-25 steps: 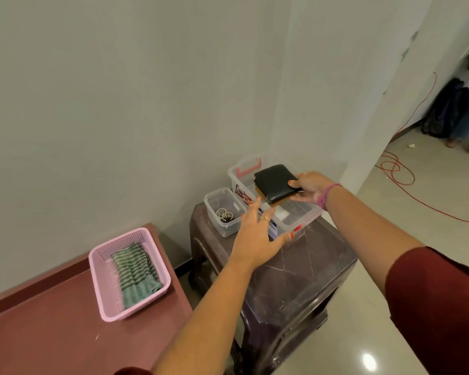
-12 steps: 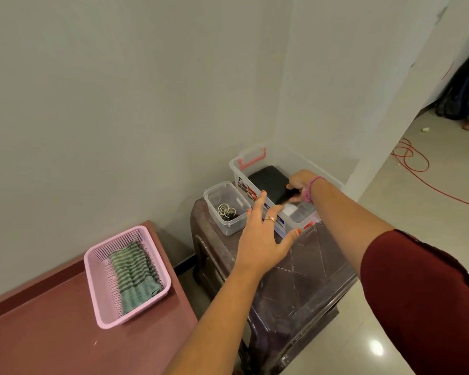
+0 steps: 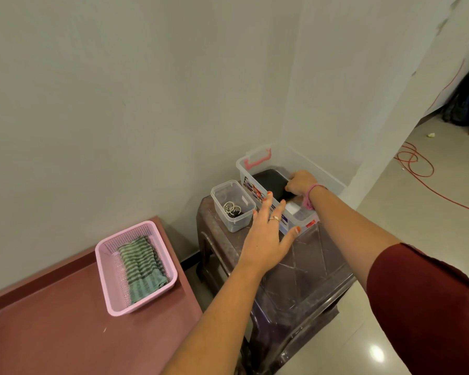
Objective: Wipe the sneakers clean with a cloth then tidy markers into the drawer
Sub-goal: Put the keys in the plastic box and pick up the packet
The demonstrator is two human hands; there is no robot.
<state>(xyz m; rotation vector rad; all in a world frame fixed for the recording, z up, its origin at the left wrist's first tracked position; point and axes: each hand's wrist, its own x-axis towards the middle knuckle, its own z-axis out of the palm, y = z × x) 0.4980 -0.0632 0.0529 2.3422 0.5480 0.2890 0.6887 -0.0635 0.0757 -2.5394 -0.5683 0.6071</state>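
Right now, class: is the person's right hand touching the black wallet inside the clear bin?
Touching. The head view shows the right hand lowered into the clear bin, fingers curled on the right edge of the black wallet, no gap visible.

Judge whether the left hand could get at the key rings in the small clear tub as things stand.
Probably yes: the left hand hovers open beside the small clear tub, which has no lid, and nothing covers the key rings.
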